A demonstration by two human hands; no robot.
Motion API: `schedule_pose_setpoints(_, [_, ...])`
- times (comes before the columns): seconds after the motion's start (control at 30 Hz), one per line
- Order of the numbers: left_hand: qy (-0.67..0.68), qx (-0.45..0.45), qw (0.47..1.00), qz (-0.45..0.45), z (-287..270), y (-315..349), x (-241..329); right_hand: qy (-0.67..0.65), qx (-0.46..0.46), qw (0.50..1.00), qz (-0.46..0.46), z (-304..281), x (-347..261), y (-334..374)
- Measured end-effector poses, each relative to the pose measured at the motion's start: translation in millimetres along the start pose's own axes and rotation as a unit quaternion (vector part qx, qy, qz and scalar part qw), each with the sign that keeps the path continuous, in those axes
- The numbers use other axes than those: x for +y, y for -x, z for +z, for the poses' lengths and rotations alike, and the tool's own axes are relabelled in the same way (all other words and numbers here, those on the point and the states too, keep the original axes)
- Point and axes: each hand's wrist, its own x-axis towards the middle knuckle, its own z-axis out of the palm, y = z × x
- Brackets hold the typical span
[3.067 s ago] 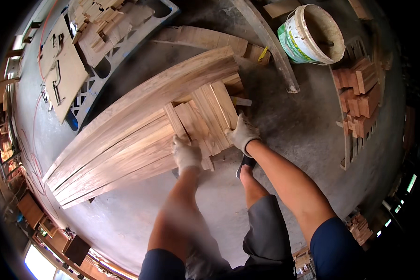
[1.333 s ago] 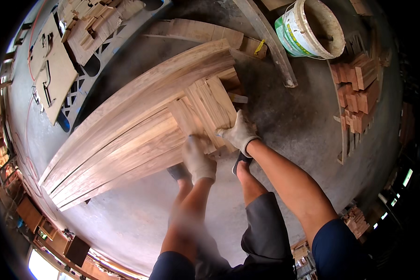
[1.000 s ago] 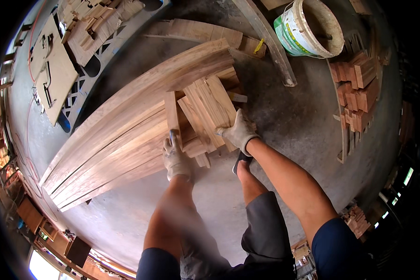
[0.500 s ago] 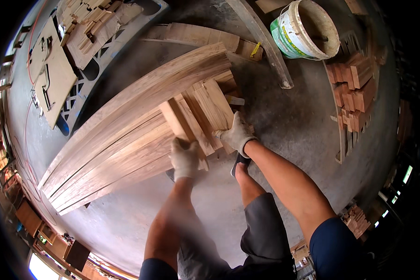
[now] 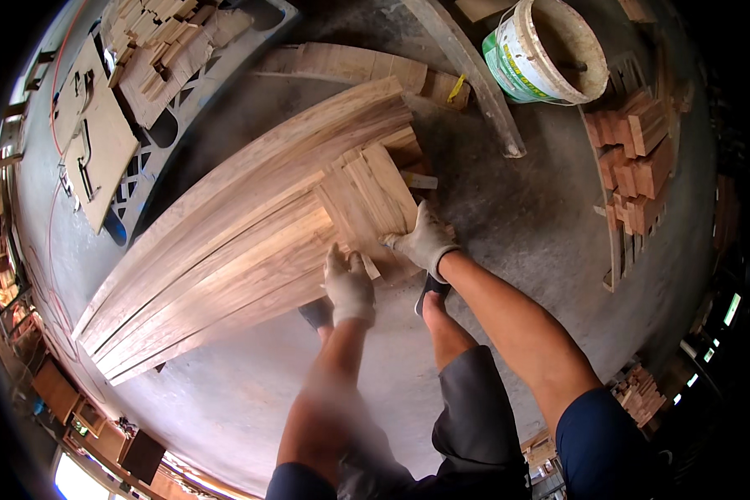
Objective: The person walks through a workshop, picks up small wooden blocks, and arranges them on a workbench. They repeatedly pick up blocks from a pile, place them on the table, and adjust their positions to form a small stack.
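Several short wooden boards (image 5: 367, 192) lie side by side across a stack of long wooden planks (image 5: 217, 237). My right hand (image 5: 425, 243), in a pale work glove, grips the near right corner of the rightmost short board, thumb on the near end and fingers along its right side. My left hand (image 5: 349, 287), gloved too, is beside the near left end of the short boards. Its thumb and fingers are apart and nothing shows between them; whether the fingertips touch the wood I cannot tell.
A dirty bucket (image 5: 550, 58) stands at the far right, near a long grey beam (image 5: 467, 75). Reddish wood blocks (image 5: 637, 162) are piled on the right. At the far left, a metal frame (image 5: 171, 125) bears small wood strips and clamps. My shod foot (image 5: 429, 292) is near the stack.
The leftmost short board has moved right, closing the gaps between the short boards. My left hand has shifted right and come off that board's top. My right hand has stayed in place.
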Motion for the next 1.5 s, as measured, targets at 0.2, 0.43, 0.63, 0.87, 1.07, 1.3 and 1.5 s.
schedule_pose_setpoints(0.2, [-0.404,-0.15,0.902,0.01,-3,18,38,0.005,0.017,1.0,0.026,9,9,-8])
schedule_pose_setpoints(0.43, [-0.363,-0.083,0.928,-0.015,-9,7,22,-0.049,0.04,0.998,-0.022,18,22,-15])
schedule_pose_setpoints(0.63, [-0.307,-0.024,0.947,0.095,-36,-27,11,-0.033,0.019,0.999,-0.02,16,21,-17])
schedule_pose_setpoints(0.87, [-0.286,-0.062,0.956,-0.028,-47,-46,54,-0.056,0.017,0.998,-0.021,13,14,-11])
schedule_pose_setpoints(1.07, [0.014,0.01,0.996,0.083,-60,25,69,-0.058,0.024,0.998,-0.008,16,22,-14])
schedule_pose_setpoints(1.3, [-0.123,0.041,0.98,0.149,-4,73,108,-0.058,0.001,0.998,-0.019,13,23,-21])
schedule_pose_setpoints(1.5, [-0.115,0.038,0.988,0.097,21,78,95,-0.249,0.023,0.966,-0.065,32,59,-50])
